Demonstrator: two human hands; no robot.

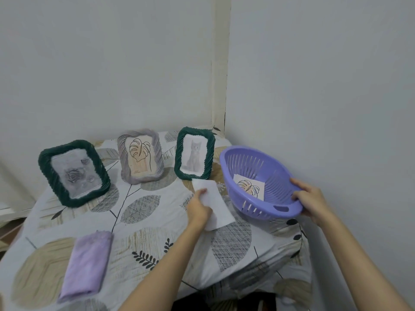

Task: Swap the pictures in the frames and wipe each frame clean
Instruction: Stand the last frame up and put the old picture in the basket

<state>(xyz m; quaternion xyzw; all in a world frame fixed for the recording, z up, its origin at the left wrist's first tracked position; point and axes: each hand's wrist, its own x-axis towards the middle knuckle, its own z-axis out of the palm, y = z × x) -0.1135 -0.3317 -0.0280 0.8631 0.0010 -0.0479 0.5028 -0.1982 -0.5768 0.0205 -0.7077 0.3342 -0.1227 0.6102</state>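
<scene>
Three picture frames stand propped in a row at the back of a table (157,243) covered with a leaf-print cloth: a dark green frame with a grey rose picture (74,173) on the left, a pale lilac frame with a line-drawn leaf (141,156) in the middle, and a second dark green frame with a grey cat picture (194,153) on the right. The left hand (199,208) reaches forward over the middle of the table, fingers curled round a white sheet (214,204) that shows its blank side; what is printed on it cannot be told. The sheet's long axis runs away from the person, its far edge just in front of the cat frame, so this hand is the nearer one to the frames. The right hand (311,199) grips the near right rim of a purple slotted basket (258,187), thumb inside and fingers under, tilting its open side toward the person. Inside the basket lies a loose leaf print (249,187). A folded lilac cloth (86,264) lies well apart at the near left, untouched. Judging from this, the swap is only starting, and the wiping has not begun.
</scene>
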